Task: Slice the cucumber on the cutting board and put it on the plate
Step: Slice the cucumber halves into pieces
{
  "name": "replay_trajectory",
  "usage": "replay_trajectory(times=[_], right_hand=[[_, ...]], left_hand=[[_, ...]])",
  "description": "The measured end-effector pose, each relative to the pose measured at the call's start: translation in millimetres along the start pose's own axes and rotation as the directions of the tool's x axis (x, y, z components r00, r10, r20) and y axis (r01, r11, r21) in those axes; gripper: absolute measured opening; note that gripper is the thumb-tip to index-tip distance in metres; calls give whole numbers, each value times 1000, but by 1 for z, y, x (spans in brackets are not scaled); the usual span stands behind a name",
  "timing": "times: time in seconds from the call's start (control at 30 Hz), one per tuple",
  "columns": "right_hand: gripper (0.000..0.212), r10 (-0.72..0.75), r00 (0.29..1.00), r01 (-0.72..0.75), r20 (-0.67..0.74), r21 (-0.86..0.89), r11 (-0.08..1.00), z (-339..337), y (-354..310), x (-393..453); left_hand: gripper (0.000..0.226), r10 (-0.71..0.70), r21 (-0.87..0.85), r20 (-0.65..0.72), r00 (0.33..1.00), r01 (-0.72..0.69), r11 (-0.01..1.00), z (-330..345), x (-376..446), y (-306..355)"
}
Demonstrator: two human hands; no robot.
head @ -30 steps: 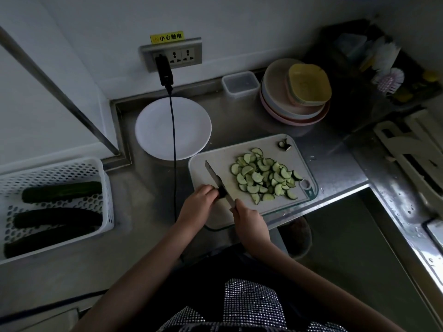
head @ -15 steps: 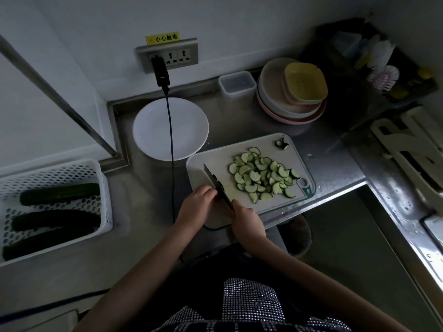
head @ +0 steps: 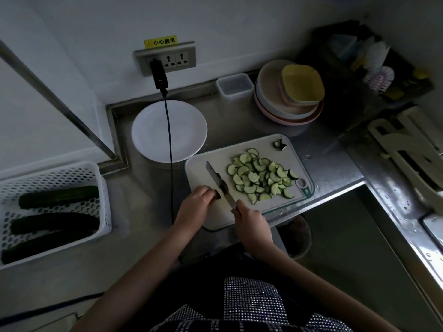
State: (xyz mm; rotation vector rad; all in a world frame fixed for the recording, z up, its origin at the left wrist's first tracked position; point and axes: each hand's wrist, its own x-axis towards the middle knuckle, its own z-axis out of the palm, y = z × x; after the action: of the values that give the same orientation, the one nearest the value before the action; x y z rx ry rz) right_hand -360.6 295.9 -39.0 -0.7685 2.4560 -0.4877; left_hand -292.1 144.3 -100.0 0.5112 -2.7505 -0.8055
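My right hand (head: 249,218) is clenched round the knife (head: 219,183) handle at the near edge of the cutting board (head: 208,168), blade angled away across it. Just left of the blade, my left hand (head: 197,200) pinches the last cucumber stub (head: 217,195), fingers curled. I judge slicing nearly finished: one or two cuts remain. Right of the knife on the board lies the heap of slices (head: 260,177), with a trimmed end (head: 280,144) at the far corner. Beyond the board's far-left corner the plate (head: 153,130) holds nothing; the transfer is all left.
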Motion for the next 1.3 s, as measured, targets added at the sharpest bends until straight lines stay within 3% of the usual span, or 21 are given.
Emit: replay_trajectory(times=[1.03,1.3], right_hand=[[17,-41,999,42,19,-59,997,10,-2,9],[7,15,995,-3,103,-119,993,13,-6,11]], left_hand=[[22,1,26,16,1000,-2,1000,-3,-1,2],[28,0,14,-10,1000,0,1000,-3,0,3]])
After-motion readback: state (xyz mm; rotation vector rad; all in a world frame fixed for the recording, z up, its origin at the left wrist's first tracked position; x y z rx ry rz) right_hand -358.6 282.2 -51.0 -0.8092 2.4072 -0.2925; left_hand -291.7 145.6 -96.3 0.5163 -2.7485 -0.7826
